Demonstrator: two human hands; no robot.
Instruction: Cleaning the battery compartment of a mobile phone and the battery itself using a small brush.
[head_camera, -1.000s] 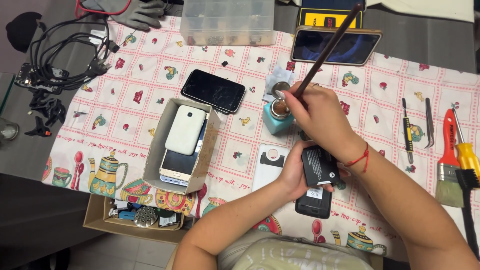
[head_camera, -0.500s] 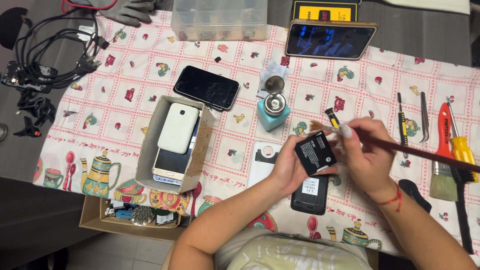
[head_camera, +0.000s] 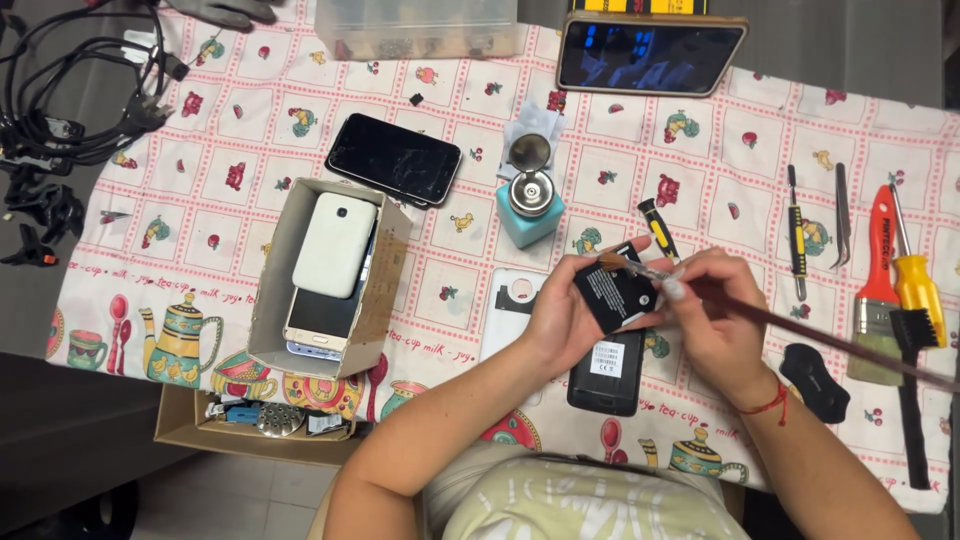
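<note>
A small black phone battery (head_camera: 612, 292) is held up over the patterned tablecloth (head_camera: 250, 170), pinched at its left edge in the closed fingers of the left hand (head_camera: 562, 318), just above an opened black phone (head_camera: 606, 372) that lies on the cloth with its back off; the lower end of that phone is partly covered by the wrists. The right hand (head_camera: 712, 320) is closed on a long thin brush (head_camera: 800, 330), whose bristle tip meets the battery's upper edge, while the far end of the handle runs out of the frame at the right. Whether the tip truly touches or only hovers is hard to tell. A white back cover (head_camera: 512, 305) lies just left of the left hand, half hidden under it. Beyond the hands stands a teal bottle with a metal pump top (head_camera: 530, 205), and near it a small yellow-handled screwdriver (head_camera: 658, 228). Further left, a cardboard box (head_camera: 275, 290) holds a stack of phones, white one on top, the lower ones mostly hidden; a black phone with a cracked screen (head_camera: 393, 158) lies just beside it. At the right edge lie tweezers, a red-handled paintbrush (head_camera: 877, 275) and a yellow screwdriver (head_camera: 915, 280). A tablet (head_camera: 650, 55) sits at the top, and a tangle of cables (head_camera: 70, 100) is cut off at the left.
</note>
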